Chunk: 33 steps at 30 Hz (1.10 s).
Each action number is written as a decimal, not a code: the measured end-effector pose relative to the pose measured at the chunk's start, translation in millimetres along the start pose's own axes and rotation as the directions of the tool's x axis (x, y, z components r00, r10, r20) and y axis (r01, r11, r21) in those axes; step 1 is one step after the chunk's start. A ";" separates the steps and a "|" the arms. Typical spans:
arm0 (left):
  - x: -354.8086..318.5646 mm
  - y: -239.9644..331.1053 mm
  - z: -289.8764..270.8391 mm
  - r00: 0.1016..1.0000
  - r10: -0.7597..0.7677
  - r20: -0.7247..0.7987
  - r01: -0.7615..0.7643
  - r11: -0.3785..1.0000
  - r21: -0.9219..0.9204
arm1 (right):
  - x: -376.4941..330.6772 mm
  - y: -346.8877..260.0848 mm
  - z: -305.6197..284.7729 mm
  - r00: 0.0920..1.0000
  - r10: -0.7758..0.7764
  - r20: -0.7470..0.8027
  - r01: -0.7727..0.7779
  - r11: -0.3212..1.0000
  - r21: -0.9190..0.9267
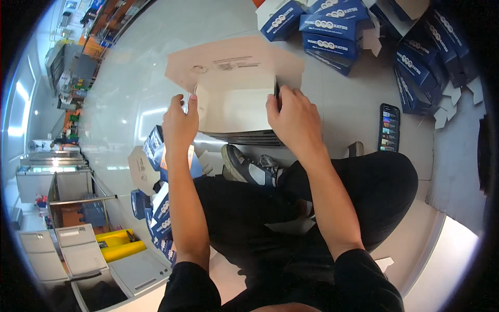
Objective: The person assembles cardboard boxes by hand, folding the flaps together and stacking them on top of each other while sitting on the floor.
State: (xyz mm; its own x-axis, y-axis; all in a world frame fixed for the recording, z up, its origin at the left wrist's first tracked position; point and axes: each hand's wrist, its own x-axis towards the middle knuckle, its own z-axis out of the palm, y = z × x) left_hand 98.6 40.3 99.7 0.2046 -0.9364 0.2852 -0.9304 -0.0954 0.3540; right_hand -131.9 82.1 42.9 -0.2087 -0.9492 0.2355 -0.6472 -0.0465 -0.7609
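Observation:
An open cardboard box, cream inside, stands in front of my crossed legs. Its wide lid flap, with small print, leans away on the far side. My left hand is closed on the left wall, the thumb at its upper edge. On the opposite wall, my right hand grips with the thumb by the inner side and the fingers outside. Beneath the box shows a stack of dark flat cardboard. The fingertips outside the walls are partly hidden.
Folded blue boxes pile up at the far right, with more blue boxes beside them. Others lie by my left leg. A phone with a lit screen lies on the floor near my right knee. My shoe is just below the box.

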 end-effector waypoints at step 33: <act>-542.0 -209.8 6.2 0.897 -0.432 0.095 0.439 0.846 -0.302 | -174.5 76.9 -159.7 0.968 0.107 -0.228 -0.130 0.988 -0.086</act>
State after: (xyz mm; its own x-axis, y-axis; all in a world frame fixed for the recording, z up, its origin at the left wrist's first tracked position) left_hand 181.0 565.8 -134.6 0.5563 -0.8308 0.0181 -0.6055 -0.3903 0.6936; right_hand -262.4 293.8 39.9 -0.4384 -0.8528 0.2838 -0.6755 0.1043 -0.7300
